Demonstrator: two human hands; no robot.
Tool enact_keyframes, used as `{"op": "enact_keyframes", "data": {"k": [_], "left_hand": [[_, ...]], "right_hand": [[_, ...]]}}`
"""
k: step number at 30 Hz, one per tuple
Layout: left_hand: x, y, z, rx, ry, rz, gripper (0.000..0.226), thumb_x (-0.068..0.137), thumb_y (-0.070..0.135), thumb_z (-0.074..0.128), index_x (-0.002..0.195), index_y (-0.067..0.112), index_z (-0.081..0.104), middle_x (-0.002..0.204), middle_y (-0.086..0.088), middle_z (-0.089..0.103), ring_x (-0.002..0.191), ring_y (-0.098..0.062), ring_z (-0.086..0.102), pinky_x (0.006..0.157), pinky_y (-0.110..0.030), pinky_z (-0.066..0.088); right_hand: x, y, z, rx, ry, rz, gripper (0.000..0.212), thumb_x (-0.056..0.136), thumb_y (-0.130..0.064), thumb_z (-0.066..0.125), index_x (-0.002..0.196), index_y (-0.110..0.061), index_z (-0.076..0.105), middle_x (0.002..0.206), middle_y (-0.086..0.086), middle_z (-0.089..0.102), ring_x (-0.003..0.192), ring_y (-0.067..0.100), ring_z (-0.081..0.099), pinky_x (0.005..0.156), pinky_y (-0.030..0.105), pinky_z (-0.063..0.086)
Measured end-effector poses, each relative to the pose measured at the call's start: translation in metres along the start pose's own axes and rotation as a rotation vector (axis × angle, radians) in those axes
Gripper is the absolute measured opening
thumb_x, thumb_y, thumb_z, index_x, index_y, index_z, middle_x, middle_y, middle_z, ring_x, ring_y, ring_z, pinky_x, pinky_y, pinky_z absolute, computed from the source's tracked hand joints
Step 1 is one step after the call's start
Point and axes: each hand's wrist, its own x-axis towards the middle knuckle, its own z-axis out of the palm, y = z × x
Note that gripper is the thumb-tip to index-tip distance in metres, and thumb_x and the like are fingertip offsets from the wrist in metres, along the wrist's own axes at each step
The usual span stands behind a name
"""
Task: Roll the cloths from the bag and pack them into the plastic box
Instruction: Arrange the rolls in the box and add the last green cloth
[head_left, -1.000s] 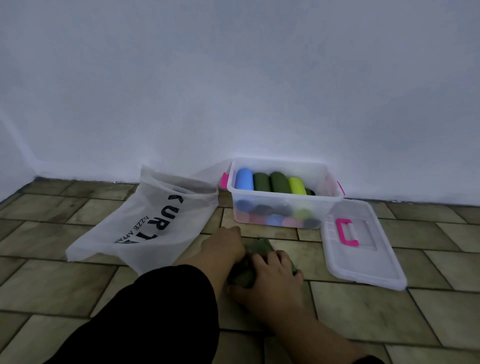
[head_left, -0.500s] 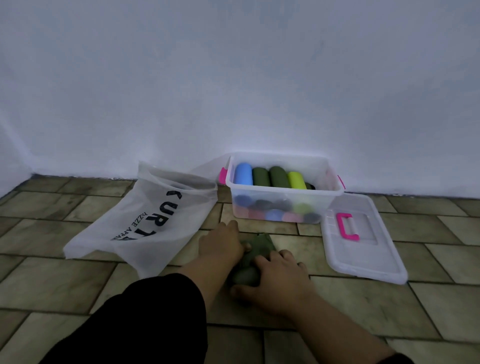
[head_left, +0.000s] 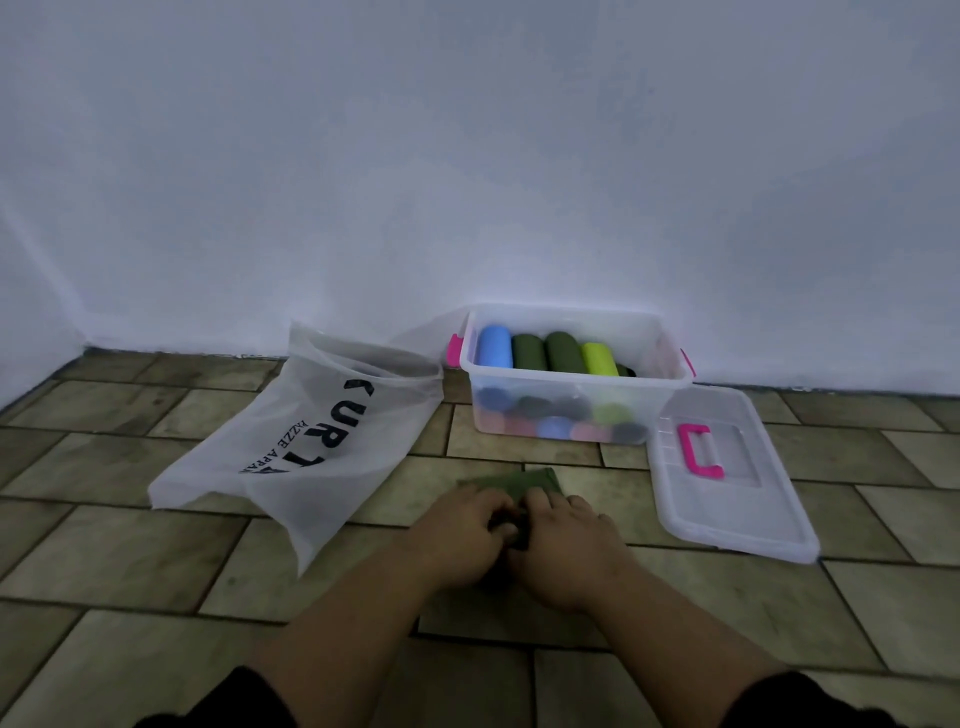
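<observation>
left hand (head_left: 462, 535) and right hand (head_left: 566, 551) curl side by side around a green cloth (head_left: 519, 480) on the tiled floor (head_left: 156, 561), apparently pinning it to roll tight, near the open plastic box (head_left: 566, 382) of rolled cloths (head_left: 561, 353), its lid (head_left: 737, 509) set aside.

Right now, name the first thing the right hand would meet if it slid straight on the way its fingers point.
The green cloth, whose far end lies right ahead of the right hand. Past it, likely the front wall of the plastic box, though depth is unclear.
</observation>
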Motion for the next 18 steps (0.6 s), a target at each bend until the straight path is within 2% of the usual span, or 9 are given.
{"op": "enact_keyframes", "data": {"k": [4, 6, 8, 11, 15, 18], "left_hand": [[0.0, -0.003, 0.004, -0.007, -0.057, -0.038, 0.026, 0.093, 0.032, 0.051, 0.118, 0.03, 0.058, 0.118, 0.003, 0.058, 0.099, -0.012, 0.054, 0.085, -0.029, 0.044], [-0.001, -0.008, 0.007, 0.018, -0.055, -0.07, 0.025, 0.093, 0.036, 0.049, 0.118, 0.035, 0.057, 0.116, 0.007, 0.061, 0.098, -0.01, 0.055, 0.087, -0.03, 0.041], [-0.001, -0.011, 0.008, 0.164, -0.009, -0.088, 0.024, 0.093, 0.042, 0.044, 0.115, 0.041, 0.054, 0.112, 0.01, 0.061, 0.099, -0.011, 0.054, 0.092, -0.037, 0.029], [0.002, -0.008, 0.007, 0.306, 0.043, -0.117, 0.025, 0.094, 0.045, 0.039, 0.112, 0.041, 0.055, 0.108, 0.01, 0.059, 0.102, -0.013, 0.051, 0.094, -0.041, 0.019], [0.003, -0.005, 0.004, 0.284, 0.195, -0.009, 0.026, 0.091, 0.047, 0.044, 0.114, 0.04, 0.053, 0.111, 0.012, 0.052, 0.105, -0.012, 0.049, 0.097, -0.042, 0.028], [0.001, -0.004, 0.007, 0.322, 0.112, 0.071, 0.041, 0.086, 0.052, 0.051, 0.124, 0.039, 0.045, 0.122, 0.01, 0.049, 0.112, -0.014, 0.046, 0.097, -0.041, 0.035]], "right_hand": [[-0.003, 0.008, -0.011, 0.199, -0.065, -0.017, 0.061, 0.072, -0.057, 0.05, 0.121, -0.023, 0.036, 0.114, 0.004, 0.056, 0.102, 0.022, 0.051, 0.075, 0.034, 0.04], [-0.007, 0.015, -0.014, 0.308, -0.081, -0.081, 0.054, 0.066, -0.049, 0.058, 0.111, -0.026, 0.04, 0.106, -0.001, 0.054, 0.094, 0.018, 0.052, 0.072, 0.033, 0.044], [-0.01, 0.023, -0.013, 0.278, -0.049, -0.177, 0.043, 0.068, -0.035, 0.065, 0.106, -0.03, 0.045, 0.11, -0.006, 0.047, 0.099, 0.014, 0.048, 0.081, 0.029, 0.046], [-0.013, 0.035, -0.012, 0.239, 0.023, -0.263, 0.049, 0.077, -0.02, 0.064, 0.121, -0.035, 0.051, 0.125, -0.009, 0.046, 0.114, 0.012, 0.045, 0.096, 0.03, 0.043], [-0.007, 0.041, -0.02, 0.232, 0.03, -0.266, 0.054, 0.084, -0.034, 0.062, 0.132, -0.047, 0.045, 0.135, -0.014, 0.051, 0.12, 0.009, 0.047, 0.103, 0.032, 0.039], [0.001, 0.042, -0.02, 0.228, 0.009, -0.219, 0.05, 0.089, -0.044, 0.054, 0.135, -0.053, 0.037, 0.136, -0.014, 0.05, 0.122, 0.012, 0.045, 0.103, 0.04, 0.038]]}}
